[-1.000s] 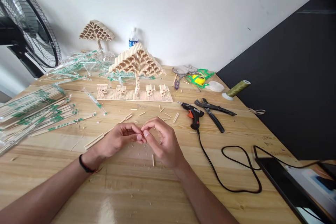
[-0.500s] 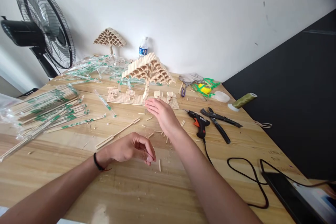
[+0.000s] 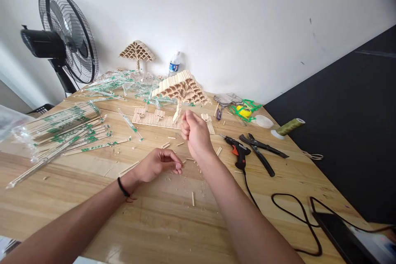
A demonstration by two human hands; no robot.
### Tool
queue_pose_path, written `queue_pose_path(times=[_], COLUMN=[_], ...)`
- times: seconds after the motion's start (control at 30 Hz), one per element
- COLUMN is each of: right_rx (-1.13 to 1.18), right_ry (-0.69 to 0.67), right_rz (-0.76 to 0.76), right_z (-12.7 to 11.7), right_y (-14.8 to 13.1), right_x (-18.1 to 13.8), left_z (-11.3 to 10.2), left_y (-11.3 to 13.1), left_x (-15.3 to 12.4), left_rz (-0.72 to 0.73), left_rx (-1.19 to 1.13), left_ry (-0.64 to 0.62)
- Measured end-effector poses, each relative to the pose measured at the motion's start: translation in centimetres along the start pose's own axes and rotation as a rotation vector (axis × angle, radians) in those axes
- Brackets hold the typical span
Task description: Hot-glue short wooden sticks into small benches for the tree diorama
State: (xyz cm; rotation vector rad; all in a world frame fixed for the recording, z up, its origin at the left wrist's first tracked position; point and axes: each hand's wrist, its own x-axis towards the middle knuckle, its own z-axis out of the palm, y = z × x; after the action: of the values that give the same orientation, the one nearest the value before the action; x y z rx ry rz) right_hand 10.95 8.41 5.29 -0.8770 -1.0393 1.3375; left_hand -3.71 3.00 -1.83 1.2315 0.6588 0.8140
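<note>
My right hand [image 3: 194, 134] is raised above the table with its fingers curled shut, just in front of the chopstick-built tree model [image 3: 181, 88] on its slatted base [image 3: 154, 119]. What the fingers hold, if anything, is hidden. My left hand [image 3: 159, 165] rests on the wooden table [image 3: 93, 198] with fingertips pinched together near small cut stick pieces [image 3: 192, 199]; any piece between them is too small to make out. A black band circles my left wrist.
Wrapped chopsticks [image 3: 62, 128] lie piled at left, empty wrappers [image 3: 117, 84] behind them. A glue gun [image 3: 238, 152] with black cord, pliers [image 3: 262, 152], a thread spool [image 3: 289, 127], a water bottle [image 3: 174, 64], a second small tree [image 3: 137, 51] and a fan [image 3: 66, 35] stand around.
My right hand left my left hand, reached forward toward the tree model's base with fingers out, then closed and lifted. My left hand stayed on the table. The camera tilted up.
</note>
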Motion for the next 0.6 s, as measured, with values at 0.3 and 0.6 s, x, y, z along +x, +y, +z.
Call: queue_pose_path(times=[0.3, 0.6], right_rx=[-0.059, 0.261], right_ry=[-0.210, -0.114], right_rz=[0.049, 0.135], right_z=[-3.3, -6.4], right_y=[1.5, 3.4], right_x=[-8.0, -6.9], left_z=[-0.3, 0.0], left_y=[0.7, 0.4], left_x=[0.1, 0.1], left_rz=[0.086, 0.122], left_rx=[0.021, 0.046], left_ry=[0.185, 0.298])
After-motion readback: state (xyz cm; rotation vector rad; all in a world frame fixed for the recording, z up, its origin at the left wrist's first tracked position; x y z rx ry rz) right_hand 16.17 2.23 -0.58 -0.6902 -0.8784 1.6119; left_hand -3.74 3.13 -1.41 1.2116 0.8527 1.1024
